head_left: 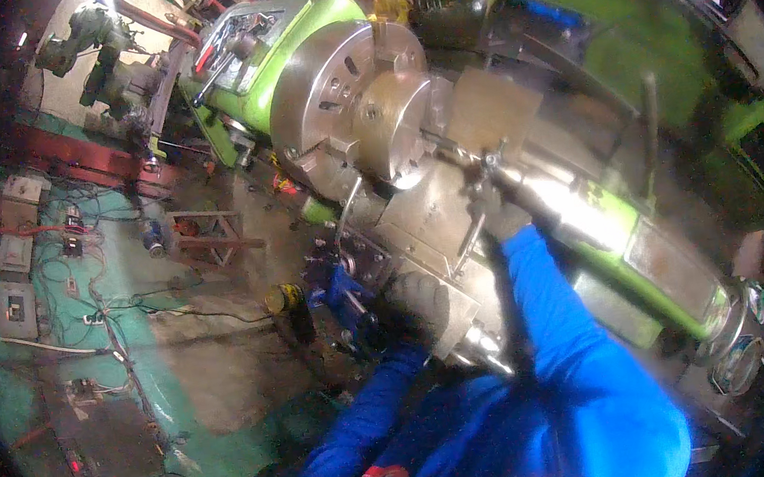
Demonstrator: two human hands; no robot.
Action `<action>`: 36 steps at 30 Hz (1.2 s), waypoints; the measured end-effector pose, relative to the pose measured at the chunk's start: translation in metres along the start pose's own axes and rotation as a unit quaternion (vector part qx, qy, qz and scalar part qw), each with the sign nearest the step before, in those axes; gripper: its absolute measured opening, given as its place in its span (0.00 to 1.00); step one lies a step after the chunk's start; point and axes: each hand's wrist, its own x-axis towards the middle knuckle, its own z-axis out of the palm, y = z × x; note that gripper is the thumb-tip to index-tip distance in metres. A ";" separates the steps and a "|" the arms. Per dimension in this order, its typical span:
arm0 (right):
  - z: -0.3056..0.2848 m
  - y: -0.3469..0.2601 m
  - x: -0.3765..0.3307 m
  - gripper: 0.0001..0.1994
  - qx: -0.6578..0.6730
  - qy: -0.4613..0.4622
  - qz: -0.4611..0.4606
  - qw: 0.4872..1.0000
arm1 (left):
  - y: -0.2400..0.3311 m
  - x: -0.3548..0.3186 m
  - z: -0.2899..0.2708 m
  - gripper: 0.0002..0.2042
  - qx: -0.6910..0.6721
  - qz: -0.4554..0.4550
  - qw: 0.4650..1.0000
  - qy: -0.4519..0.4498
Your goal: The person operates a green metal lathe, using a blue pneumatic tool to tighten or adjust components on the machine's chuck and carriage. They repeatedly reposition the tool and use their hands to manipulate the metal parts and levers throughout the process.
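A big lathe stands before me. Its wide round chuck [299, 89] has steel jaws set around a thick cylindrical metal workpiece [389, 131]. My right hand [502, 214], in a dark glove, reaches over the carriage [430, 210] beside a slim metal lever [467, 246] and the front end of the shiny tailstock quill [550, 197]. Its fingers are blurred, so I cannot make out their grip. Lower and to the left, my gloved left hand [418, 298] is at the near end of the slide, close to a blue part [343, 294]; its fingers are lost in shadow.
Hand tools lie on the green headstock [255, 52]. A flat brownish plate [494, 107] sits behind the workpiece. The green tailstock [608, 219] extends to the right. Cables and electrical boxes [13, 249] cover the green floor at left, near a metal frame [210, 238].
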 end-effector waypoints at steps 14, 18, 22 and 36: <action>0.012 -0.012 -0.002 0.23 -0.605 -0.120 -0.047 0.786 | -0.018 -0.009 0.028 0.16 0.048 -0.033 0.998 0.000; 0.033 -0.021 -0.001 0.22 -0.852 -0.105 -0.134 0.496 | -0.023 -0.008 0.031 0.17 0.054 -0.031 0.998 0.007; 0.060 -0.035 -0.011 0.21 -0.921 -0.077 -0.130 0.360 | -0.024 -0.013 0.039 0.18 0.058 -0.040 0.997 0.011; 0.036 -0.027 -0.008 0.21 -0.893 -0.147 -0.092 0.415 | -0.036 -0.023 0.064 0.23 0.112 -0.063 0.991 0.031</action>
